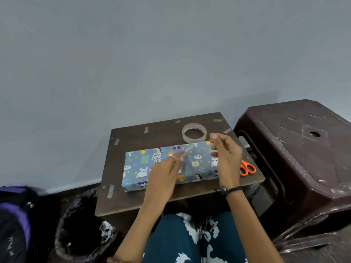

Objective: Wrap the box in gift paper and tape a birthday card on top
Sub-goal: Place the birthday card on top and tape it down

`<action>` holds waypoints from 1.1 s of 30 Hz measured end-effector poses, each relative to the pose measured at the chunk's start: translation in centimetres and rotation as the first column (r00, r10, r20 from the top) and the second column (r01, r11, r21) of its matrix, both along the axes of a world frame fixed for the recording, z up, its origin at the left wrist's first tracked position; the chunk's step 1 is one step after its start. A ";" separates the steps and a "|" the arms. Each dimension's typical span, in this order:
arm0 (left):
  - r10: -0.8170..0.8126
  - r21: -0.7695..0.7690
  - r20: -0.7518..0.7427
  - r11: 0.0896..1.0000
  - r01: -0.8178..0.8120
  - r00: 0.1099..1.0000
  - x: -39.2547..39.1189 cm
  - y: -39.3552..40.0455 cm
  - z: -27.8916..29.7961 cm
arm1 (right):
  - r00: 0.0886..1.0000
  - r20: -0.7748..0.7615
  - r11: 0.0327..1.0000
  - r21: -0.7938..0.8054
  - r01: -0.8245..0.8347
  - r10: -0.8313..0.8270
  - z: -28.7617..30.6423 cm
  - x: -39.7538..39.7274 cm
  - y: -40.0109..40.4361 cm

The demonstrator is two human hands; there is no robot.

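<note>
The box (140,166), wrapped in blue animal-print gift paper, lies flat on a small dark brown table (133,200). Above its middle, my left hand (167,171) pinches a short strip of clear tape (188,149) that slants up to the right. My right hand (226,156) hovers over the box's right end with fingers loosely curled, just right of the strip's free end and apart from it. A roll of clear tape (193,139) stands behind the box. Orange-handled scissors (248,168) lie right of the box, partly hidden by my right wrist. No card is in view.
Several short tape pieces (110,191) are stuck along the table's edges. A dark brown plastic stool (303,149) stands close on the right. A bin lined with a black bag (79,234) and a backpack (15,215) sit on the floor at left.
</note>
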State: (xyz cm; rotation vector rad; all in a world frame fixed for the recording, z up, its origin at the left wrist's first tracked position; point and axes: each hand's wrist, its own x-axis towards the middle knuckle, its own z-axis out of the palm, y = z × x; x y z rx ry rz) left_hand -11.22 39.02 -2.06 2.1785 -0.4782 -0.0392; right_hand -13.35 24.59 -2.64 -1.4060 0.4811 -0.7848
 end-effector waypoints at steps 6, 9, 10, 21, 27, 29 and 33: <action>0.119 -0.410 -0.505 0.838 -0.359 0.855 0.7 -2.7 1.1 | 1.000 0.026 0.987 -0.160 0.008 -0.003 0.0 0.0 1.7; 0.100 -0.394 -0.637 0.810 -0.434 0.764 0.8 -3.8 0.5 | 1.000 -0.009 0.940 -0.341 -0.014 0.012 -1.3 0.4 2.1; 0.113 -0.388 -0.656 0.797 -0.462 0.746 1.0 -4.0 0.1 | 0.999 -0.033 0.918 -0.394 -0.033 0.022 -1.9 0.5 2.0; 0.118 -0.458 -0.659 0.721 -0.520 0.743 1.3 -4.0 -1.0 | 0.972 -0.188 0.789 -0.572 -0.226 0.142 -4.5 0.5 1.5; 0.086 -0.474 -0.666 0.719 -0.509 0.741 1.3 -3.9 -1.5 | 0.957 -0.250 0.708 -0.650 -0.277 0.145 -4.6 0.1 1.4; 0.096 -0.463 -0.663 0.727 -0.507 0.742 1.3 -3.9 -1.5 | 0.958 -0.256 0.672 -0.688 -0.274 0.129 -4.7 0.2 1.3; 0.085 -0.473 -0.655 0.728 -0.496 0.750 1.4 -3.8 -1.5 | 0.950 -0.276 0.645 -0.702 -0.302 0.144 -4.6 0.2 1.1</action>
